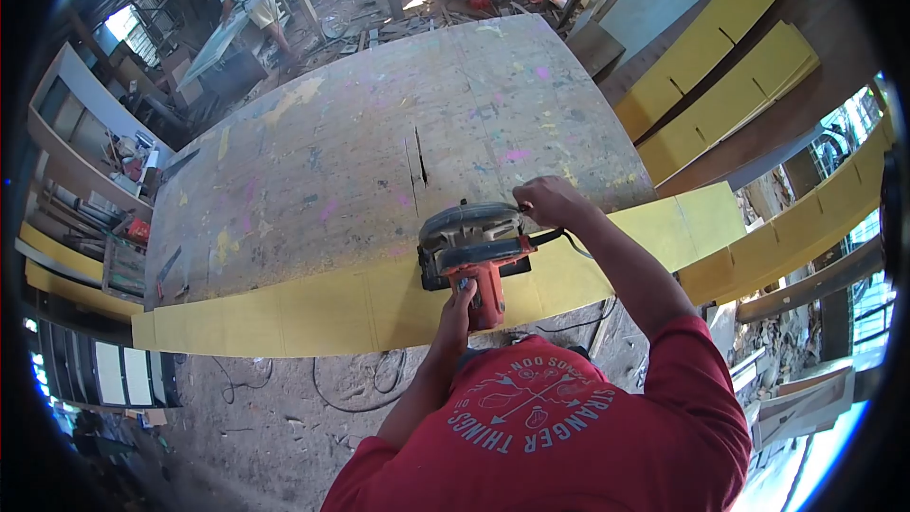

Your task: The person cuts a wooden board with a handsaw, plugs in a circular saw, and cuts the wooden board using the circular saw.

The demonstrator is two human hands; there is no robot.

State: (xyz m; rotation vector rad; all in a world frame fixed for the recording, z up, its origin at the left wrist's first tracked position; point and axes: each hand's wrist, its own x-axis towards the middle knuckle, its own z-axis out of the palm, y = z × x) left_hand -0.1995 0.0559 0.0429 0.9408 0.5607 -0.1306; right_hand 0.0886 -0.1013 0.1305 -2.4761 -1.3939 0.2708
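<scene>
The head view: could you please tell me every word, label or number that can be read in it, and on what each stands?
"STRANGER THINGS": on the red shirt.
Other lettering around the shirt's print: too small and distorted to read surely.
Circular saw: no brand or number legible.

Paint-stained worktable (351, 161), yellow board (294, 316) along near edge, perhaps a handsaw (171, 264) at left
</scene>
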